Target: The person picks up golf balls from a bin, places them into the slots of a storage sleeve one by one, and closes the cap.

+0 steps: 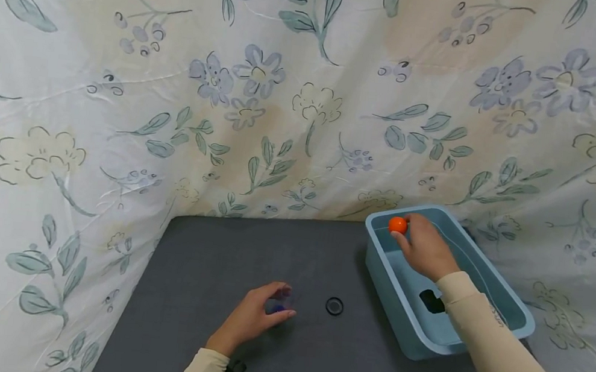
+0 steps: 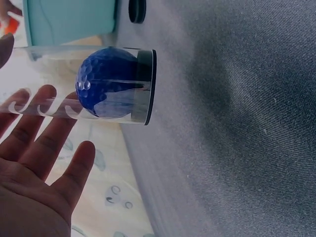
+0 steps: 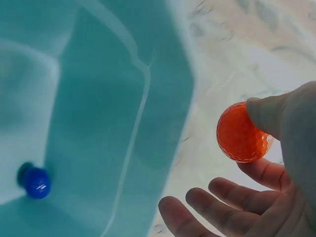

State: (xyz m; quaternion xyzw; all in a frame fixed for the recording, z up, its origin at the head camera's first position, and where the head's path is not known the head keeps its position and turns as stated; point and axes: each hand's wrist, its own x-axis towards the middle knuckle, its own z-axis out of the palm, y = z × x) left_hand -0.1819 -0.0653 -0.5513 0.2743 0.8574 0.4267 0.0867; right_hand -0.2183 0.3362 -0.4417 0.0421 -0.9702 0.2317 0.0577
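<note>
My left hand (image 1: pixel 254 315) holds a clear tube (image 2: pixel 54 74), thumb on one side and fingers round the other. A dark blue golf ball (image 2: pixel 108 81) sits inside it at the dark-rimmed base, close to the table. Over the far left part of a light blue bin (image 1: pixel 401 294), my right hand (image 1: pixel 425 245) pinches an orange golf ball (image 3: pixel 244 132) between thumb and index finger, the other fingers spread apart. A black round lid (image 1: pixel 334 306) lies on the table between the left hand and the bin.
A small blue ball (image 3: pixel 37 182) rests in the bin, seen in the right wrist view. The dark grey table (image 1: pixel 225 257) is bordered behind and at the sides by a floral cloth (image 1: pixel 258 145). The bin's tall walls stand at the table's right.
</note>
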